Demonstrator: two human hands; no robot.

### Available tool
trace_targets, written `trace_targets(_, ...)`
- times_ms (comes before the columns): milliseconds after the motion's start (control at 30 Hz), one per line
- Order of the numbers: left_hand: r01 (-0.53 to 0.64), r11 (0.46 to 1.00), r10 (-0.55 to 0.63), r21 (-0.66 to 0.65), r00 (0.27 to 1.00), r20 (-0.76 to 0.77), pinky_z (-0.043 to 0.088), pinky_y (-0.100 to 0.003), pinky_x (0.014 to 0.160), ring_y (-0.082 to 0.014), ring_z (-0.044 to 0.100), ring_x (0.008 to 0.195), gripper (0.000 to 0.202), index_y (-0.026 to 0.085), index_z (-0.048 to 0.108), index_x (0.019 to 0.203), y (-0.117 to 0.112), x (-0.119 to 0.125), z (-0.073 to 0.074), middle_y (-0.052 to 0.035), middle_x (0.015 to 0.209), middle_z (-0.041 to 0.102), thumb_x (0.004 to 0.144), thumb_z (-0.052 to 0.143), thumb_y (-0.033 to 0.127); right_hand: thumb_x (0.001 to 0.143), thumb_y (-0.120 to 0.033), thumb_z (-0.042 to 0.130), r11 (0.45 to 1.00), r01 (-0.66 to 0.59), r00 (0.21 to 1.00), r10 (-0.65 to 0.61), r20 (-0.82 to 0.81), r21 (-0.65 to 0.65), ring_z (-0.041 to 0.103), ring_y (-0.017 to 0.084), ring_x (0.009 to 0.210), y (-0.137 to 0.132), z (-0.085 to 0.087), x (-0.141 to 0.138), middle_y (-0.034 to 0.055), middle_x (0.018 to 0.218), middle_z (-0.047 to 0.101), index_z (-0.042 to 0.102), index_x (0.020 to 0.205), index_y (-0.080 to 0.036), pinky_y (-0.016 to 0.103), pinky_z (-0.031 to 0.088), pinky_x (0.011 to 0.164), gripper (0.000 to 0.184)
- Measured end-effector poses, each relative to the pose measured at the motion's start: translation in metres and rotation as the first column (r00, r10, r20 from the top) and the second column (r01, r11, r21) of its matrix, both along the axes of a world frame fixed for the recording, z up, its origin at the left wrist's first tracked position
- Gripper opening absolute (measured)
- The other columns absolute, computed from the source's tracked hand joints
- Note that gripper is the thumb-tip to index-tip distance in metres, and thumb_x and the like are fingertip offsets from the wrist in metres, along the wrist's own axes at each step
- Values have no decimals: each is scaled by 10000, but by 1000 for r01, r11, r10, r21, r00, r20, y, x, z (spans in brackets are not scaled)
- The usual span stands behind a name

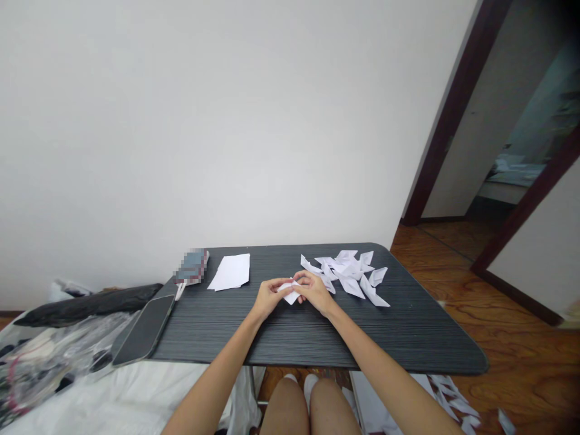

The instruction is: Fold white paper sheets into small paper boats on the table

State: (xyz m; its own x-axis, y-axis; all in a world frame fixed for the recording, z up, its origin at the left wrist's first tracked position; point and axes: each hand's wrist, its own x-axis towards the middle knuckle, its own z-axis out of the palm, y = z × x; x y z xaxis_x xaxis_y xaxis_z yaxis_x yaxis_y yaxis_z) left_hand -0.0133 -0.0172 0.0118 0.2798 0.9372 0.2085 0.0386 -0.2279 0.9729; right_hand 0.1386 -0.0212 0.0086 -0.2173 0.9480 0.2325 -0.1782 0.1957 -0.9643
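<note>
- Done, it seems: a loose heap of folded paper pieces lies toward the far right corner of the table, some overlapping; their exact number is hard to tell.
- In hand: one small piece of paper, apparently partly folded, is held above the middle of the table, well in from the front edge.
- Left hand: fingers closed narrowly on the paper's left side.
- Right hand: pinching its right side, near the heap; the fingers hide most of the creases.
- Left over: a stack of flat sheets near the back edge, toward the far left corner, looks unfolded; its depth cannot be told.
- Below the front edge, by the right corner, more white paper pieces lie low down, seemingly folded too.
</note>
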Motion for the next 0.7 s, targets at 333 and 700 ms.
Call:
trace_targets(333, -69, 997, 69, -24, 998, -8, 368, -189, 422, -99, 535, 473, 512, 73, 536, 1085, 2, 3, 1, -61, 681, 655, 660, 617, 347, 657, -259, 583, 997, 32, 999, -33, 8, 68, 549, 90, 448, 2, 3, 0, -36, 681, 537, 414, 923, -193, 191, 398, 386, 322)
trace_targets(700, 12, 1000, -12, -5, 1000, -15, 312, -190, 401, -108, 515, 420, 347, 68, 640, 745, -6, 3, 8, -35, 493, 611, 692, 569, 403, 673, -249, 575, 995, 8, 1000, -8, 6, 103, 485, 72, 450, -1, 2, -3, -75, 574, 468, 387, 1038, -213, 182, 368, 416, 412)
